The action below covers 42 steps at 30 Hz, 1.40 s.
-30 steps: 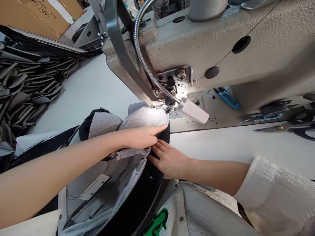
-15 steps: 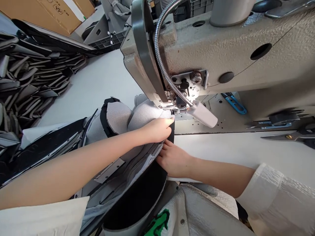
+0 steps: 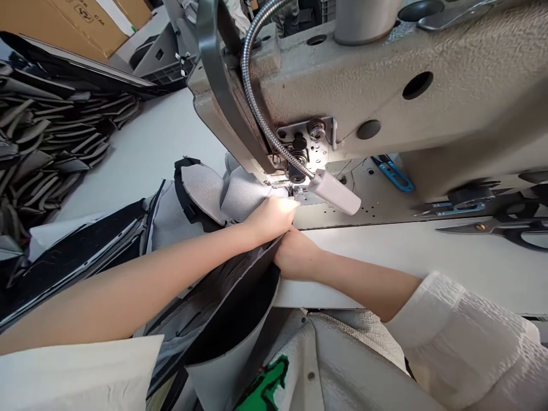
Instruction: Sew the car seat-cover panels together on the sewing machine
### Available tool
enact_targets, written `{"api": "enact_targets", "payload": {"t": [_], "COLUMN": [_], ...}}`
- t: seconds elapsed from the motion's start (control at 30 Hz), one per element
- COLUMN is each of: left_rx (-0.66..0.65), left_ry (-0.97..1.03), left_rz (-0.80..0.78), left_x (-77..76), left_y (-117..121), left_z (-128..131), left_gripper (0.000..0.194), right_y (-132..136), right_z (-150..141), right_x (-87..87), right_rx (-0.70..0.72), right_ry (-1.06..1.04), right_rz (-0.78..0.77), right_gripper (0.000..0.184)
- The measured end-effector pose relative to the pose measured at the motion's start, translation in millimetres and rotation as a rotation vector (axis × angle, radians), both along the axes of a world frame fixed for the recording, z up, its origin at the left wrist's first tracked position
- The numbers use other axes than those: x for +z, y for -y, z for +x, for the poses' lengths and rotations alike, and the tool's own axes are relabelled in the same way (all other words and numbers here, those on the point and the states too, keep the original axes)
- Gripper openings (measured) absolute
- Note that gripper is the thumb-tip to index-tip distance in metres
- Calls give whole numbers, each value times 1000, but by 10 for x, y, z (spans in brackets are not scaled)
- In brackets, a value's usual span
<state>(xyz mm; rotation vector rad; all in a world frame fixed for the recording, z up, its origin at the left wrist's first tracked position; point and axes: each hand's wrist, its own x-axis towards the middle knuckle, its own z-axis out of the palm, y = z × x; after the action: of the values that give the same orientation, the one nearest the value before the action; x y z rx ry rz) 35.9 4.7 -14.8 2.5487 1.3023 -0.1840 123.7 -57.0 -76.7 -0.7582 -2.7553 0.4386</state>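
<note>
A grey and black backpack with padded mesh panels lies under the presser foot of a sewing machine. Just in front of the foot, my left hand is closed on the backpack's edge, thumb and finger near the needle area. My right hand sits right below it, fingers wrapped round the same edge and mostly hidden behind the fabric. The dark open inside of the backpack hangs off the table toward me. A small lamp on a flexible metal neck lights the stitching spot.
Blue thread snips lie on the machine bed. Black-handled scissors rest on the white table at right. A stack of grey and black fabric pieces fills the left, with a cardboard box behind.
My view has shifted, so the machine appears further left. My right hand has moved up close against my left, and the black edging between them is now covered.
</note>
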Motion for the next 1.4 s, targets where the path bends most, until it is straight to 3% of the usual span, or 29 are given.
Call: {"api": "enact_targets", "payload": {"t": [0.13, 0.27, 0.33, 0.4, 0.57, 0.7, 0.87, 0.97, 1.03, 1.13, 1.27, 1.4], "left_rx": [75, 88, 67, 94, 165, 150, 229, 271, 161, -80, -250, -238], "left_ry": [35, 99, 81, 65, 97, -115, -264, -271, -235, -114, -59, 11], "left_rz": [50, -17, -77, -124, -109, 33, 127, 223, 320, 404, 250, 71], "left_x": [140, 412, 456, 424, 222, 96, 129, 195, 208, 168, 110, 112], "left_y": [223, 835, 1110, 1233, 1006, 917, 921, 853, 836, 879, 904, 806], "left_z": [-29, -327, -513, -647, -699, -640, -591, -579, -591, -626, -621, -574], "left_gripper": [35, 67, 80, 78, 70, 69, 50, 39, 23, 25, 23, 21], "right_y": [116, 585, 829, 987, 1027, 970, 909, 891, 883, 861, 833, 831], "right_z": [133, 226, 131, -64, -453, -253, 41, 22, -8, -6, 25, 14], "right_x": [76, 52, -15, -65, 50, 165, 123, 87, 74, 72, 81, 68], "right_rx": [13, 124, 126, 65, 14, 97, -126, -145, -153, -143, -156, -200], "right_ry": [-18, -72, -38, -7, -98, -179, -20, 15, 5, -23, -51, -41], "right_rz": [53, 171, 250, 284, 234, 247, 244, 308, 349, 352, 294, 317], "right_gripper": [18, 57, 55, 44, 35, 31, 53, 44, 37, 36, 33, 34]}}
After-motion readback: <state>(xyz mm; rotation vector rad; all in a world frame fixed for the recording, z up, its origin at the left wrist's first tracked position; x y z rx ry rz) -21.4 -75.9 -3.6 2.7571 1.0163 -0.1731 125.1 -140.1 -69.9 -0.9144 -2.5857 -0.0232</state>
